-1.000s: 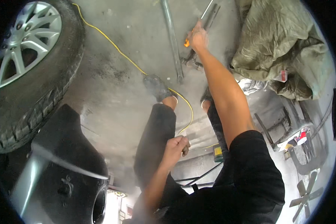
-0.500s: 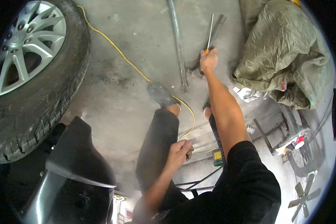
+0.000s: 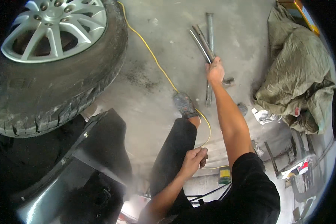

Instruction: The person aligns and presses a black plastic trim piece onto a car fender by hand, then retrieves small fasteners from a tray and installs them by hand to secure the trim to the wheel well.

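My right hand (image 3: 215,71) reaches out over the concrete floor, closed around a dark metal bar (image 3: 201,36) and a shiny rod (image 3: 198,42) that point to the far left side by side. Below the fist shows a short, dark, stubby metal end (image 3: 229,82), perhaps the same bar's head. A long grey pipe (image 3: 210,28) runs along the floor behind the hand. The orange handle seen earlier is hidden. Over my knee, my left hand (image 3: 195,161) hangs with fingers curled and thumb against them; nothing shows in it.
A large tyre on a silver wheel (image 3: 54,33) fills the upper left, above a glossy dark body panel (image 3: 100,149). A yellow cable (image 3: 153,56) passes my shoe (image 3: 184,104). Crumpled olive sheeting (image 3: 295,71) lies at right, with metal parts (image 3: 304,183) and a green-yellow can (image 3: 224,175) nearer.
Earlier my right hand held an orange-handled screwdriver beside the dark bar. Now the bar is in the grip and swung leftward, across the pipe. The whole view has shifted; my left hand stays curled.
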`<state>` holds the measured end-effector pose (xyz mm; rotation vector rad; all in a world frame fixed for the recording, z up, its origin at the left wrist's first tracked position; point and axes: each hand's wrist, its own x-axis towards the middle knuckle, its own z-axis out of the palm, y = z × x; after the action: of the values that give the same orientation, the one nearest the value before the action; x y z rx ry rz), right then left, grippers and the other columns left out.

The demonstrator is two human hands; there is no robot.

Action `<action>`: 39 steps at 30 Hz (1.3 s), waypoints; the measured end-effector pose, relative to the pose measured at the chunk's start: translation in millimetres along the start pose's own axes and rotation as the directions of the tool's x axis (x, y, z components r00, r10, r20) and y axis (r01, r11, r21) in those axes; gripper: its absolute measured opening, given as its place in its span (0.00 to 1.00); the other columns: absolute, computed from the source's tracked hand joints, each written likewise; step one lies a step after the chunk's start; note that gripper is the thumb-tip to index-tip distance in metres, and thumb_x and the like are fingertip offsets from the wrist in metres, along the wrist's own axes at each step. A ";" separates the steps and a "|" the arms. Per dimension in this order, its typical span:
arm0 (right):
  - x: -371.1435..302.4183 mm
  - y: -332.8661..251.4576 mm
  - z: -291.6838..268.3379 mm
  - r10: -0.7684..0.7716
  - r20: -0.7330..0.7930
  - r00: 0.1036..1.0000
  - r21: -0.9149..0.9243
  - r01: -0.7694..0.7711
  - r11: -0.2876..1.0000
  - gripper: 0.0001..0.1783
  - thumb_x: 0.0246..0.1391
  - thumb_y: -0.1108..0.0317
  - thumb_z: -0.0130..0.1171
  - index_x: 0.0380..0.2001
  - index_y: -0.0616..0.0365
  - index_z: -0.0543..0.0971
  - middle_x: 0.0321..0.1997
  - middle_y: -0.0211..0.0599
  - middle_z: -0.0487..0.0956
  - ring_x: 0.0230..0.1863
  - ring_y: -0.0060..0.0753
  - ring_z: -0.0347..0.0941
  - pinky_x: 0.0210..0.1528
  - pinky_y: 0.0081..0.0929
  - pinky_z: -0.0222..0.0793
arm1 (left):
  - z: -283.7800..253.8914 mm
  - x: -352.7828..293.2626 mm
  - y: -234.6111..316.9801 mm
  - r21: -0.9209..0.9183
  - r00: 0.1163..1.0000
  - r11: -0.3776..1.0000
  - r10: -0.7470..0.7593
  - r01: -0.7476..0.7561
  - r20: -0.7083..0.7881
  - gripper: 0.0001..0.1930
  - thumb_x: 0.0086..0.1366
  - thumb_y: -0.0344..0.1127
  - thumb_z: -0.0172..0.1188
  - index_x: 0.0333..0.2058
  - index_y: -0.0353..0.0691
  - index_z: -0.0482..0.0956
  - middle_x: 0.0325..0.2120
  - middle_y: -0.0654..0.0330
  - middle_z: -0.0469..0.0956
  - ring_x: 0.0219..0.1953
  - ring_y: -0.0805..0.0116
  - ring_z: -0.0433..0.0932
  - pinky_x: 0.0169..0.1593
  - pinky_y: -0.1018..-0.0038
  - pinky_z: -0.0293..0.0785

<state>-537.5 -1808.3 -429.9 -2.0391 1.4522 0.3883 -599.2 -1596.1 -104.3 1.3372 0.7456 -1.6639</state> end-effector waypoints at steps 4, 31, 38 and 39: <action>-4.4 3.4 -24.5 0.026 0.185 0.982 0.049 -0.035 0.998 0.30 0.53 0.60 0.65 0.54 0.65 0.68 0.46 0.61 0.79 0.46 0.62 0.78 0.48 0.48 0.74 | -6.4 -3.0 0.6 -0.027 0.998 0.998 0.052 -0.052 -0.034 0.16 0.74 0.40 0.52 0.27 0.38 0.75 0.20 0.65 0.72 0.21 0.76 0.69 0.26 0.76 0.67; -323.4 130.6 -565.6 -0.606 0.693 0.390 0.110 0.773 0.624 0.10 0.53 0.70 0.58 0.26 0.70 0.80 0.23 0.45 0.80 0.29 0.45 0.77 0.47 0.44 0.70 | -6.0 -306.1 -211.9 -0.181 0.796 0.804 0.475 -0.566 -0.375 0.24 0.71 0.55 0.55 0.28 0.38 0.76 0.13 0.65 0.69 0.14 0.75 0.67 0.17 0.74 0.64; -513.0 56.2 -584.1 -0.287 0.913 0.291 -0.057 0.785 0.616 0.20 0.46 0.60 0.64 0.26 0.70 0.73 0.18 0.39 0.72 0.24 0.33 0.71 0.29 0.37 0.68 | -6.5 -278.4 -444.8 0.648 0.109 0.508 0.826 -0.568 -0.553 0.19 0.68 0.47 0.59 0.27 0.36 0.79 0.16 0.60 0.74 0.16 0.72 0.75 0.19 0.73 0.70; -534.3 49.5 -577.5 -0.292 0.915 0.278 -0.066 0.818 0.571 0.22 0.46 0.58 0.65 0.27 0.70 0.73 0.19 0.42 0.72 0.25 0.35 0.71 0.30 0.39 0.68 | -1.3 -283.5 -468.8 0.595 0.147 0.578 0.775 -0.558 -0.615 0.18 0.68 0.46 0.60 0.27 0.36 0.80 0.16 0.60 0.74 0.16 0.71 0.75 0.19 0.73 0.71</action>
<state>-834.7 -1775.4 299.5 -2.0783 -0.1488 1.3486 -996.1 -1309.6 141.8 2.2638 0.2852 -0.2185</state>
